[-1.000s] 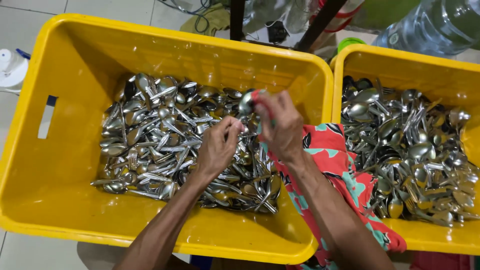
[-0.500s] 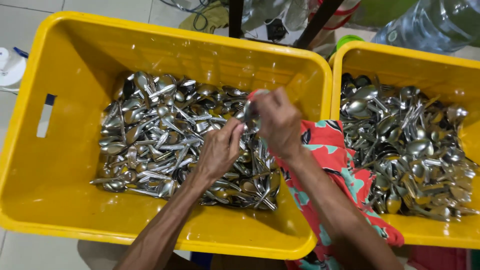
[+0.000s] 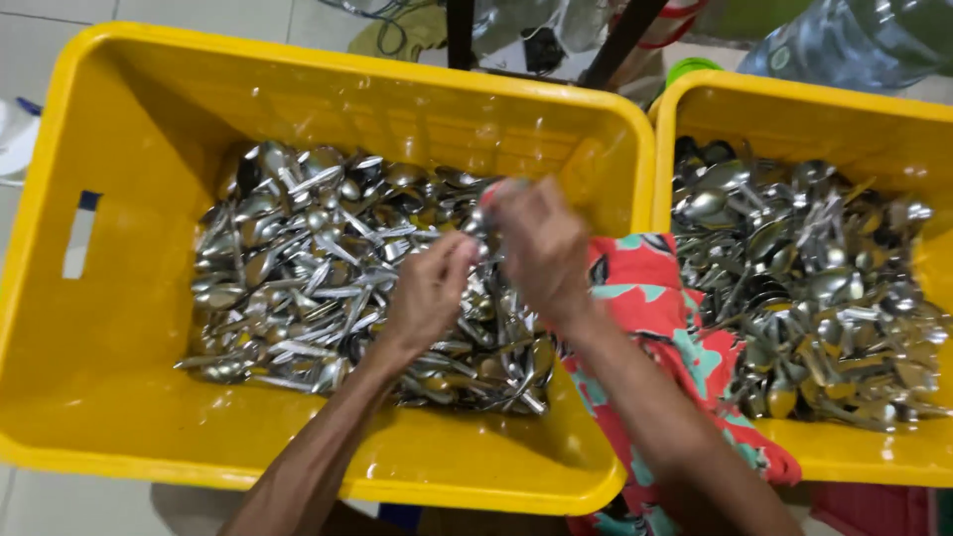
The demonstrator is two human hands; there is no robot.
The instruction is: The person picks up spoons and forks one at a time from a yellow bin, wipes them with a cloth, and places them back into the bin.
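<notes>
A big yellow tub (image 3: 129, 417) holds a heap of wet metal spoons (image 3: 298, 268). Over the heap's right part, my left hand (image 3: 429, 293) and my right hand (image 3: 541, 248) meet. Both close on one metal spoon (image 3: 476, 220), whose bowl shows between them. A red and teal patterned cloth (image 3: 645, 298) is wrapped in my right hand around the spoon; it trails over the tub's right rim and under my right forearm. The spoon's handle is hidden by my fingers.
A second yellow tub (image 3: 794, 109) on the right holds several more spoons and forks (image 3: 804, 288). Tiled floor shows at the left, with a white object (image 3: 15, 139) at the edge. Dark poles, cables and a clear plastic bottle (image 3: 844, 40) lie beyond the tubs.
Both hands stay together over the left tub's heap, working the spoon in the cloth. The view has drifted slightly; nothing was picked up or dropped.
</notes>
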